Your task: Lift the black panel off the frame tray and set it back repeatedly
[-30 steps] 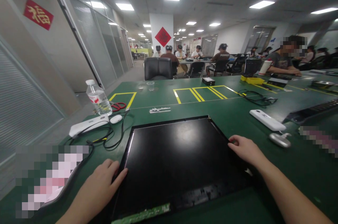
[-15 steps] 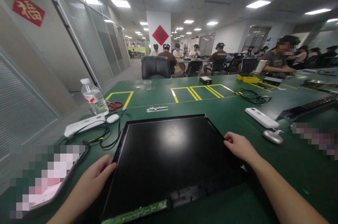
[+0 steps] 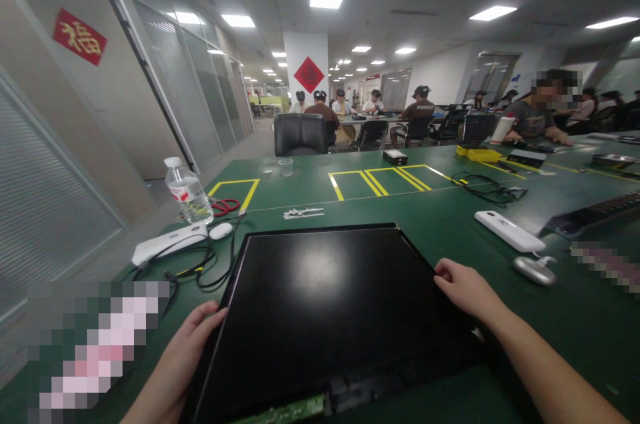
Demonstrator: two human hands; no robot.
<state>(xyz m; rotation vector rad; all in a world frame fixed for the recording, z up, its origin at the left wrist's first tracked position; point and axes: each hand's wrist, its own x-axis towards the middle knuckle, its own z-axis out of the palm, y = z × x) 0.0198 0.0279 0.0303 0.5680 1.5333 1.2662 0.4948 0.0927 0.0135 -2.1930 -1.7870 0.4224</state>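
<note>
**Panel [image 3: 320, 317] on table [image 3: 370, 211], between left hand [image 3: 193, 339] and right hand [image 3: 465, 287]**

Left of it lie cables [image 3: 233, 257]; farther back, a bottle [image 3: 189, 192], scissors [image 3: 227, 206] just right of it. Beyond the panel, a box [image 3: 395, 157] sits near the far edge; behind the table, a chair [image 3: 300, 135].

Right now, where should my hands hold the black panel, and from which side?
Probably by its left edge and right edge, left hand and right hand each coming from outside. The black panel is broad and flat, its face offers little to grip, and a green circuit board lies exposed along the near edge.
</note>
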